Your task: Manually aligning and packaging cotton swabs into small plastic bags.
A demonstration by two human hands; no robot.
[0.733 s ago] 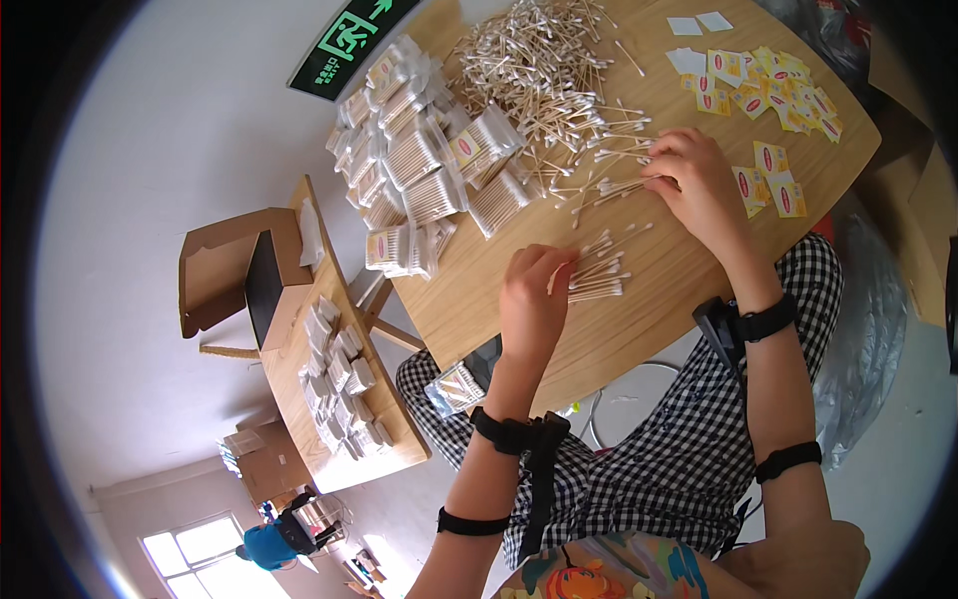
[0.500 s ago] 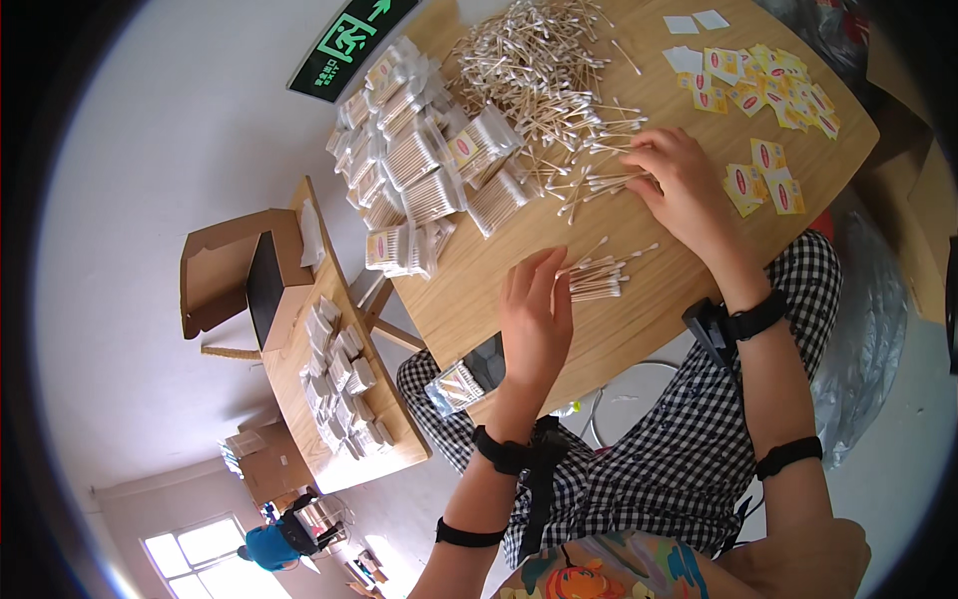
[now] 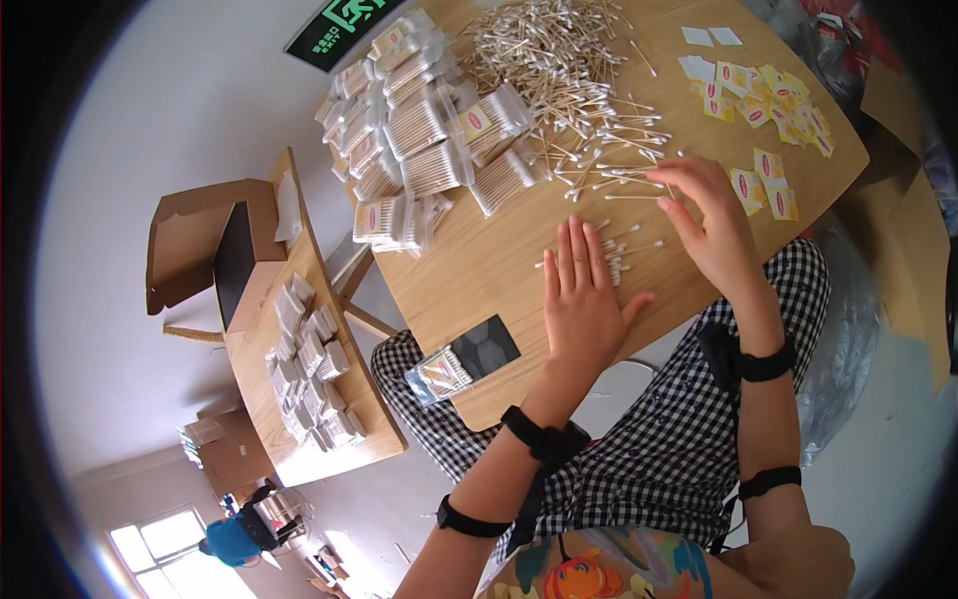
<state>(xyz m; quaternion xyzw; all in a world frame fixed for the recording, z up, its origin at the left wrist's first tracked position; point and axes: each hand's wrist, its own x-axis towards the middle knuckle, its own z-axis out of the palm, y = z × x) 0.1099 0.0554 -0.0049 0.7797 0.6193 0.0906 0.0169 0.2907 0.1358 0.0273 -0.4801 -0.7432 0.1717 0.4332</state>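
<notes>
Left of the swab heap, a black sign carries green lettering; closer, bagged swabs show labels with red ovals. Below the heap, the left hand lies flat, unclenched, partly hiding a swab bunch; the right hand curves, thumb and fingertips apart, by loose swabs. Right of the heap: yellow, red-ovalled cards.

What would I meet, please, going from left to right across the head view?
Open cardboard box, stacked clear packs of cotton swabs, left hand, right hand, crumpled clear plastic.
</notes>
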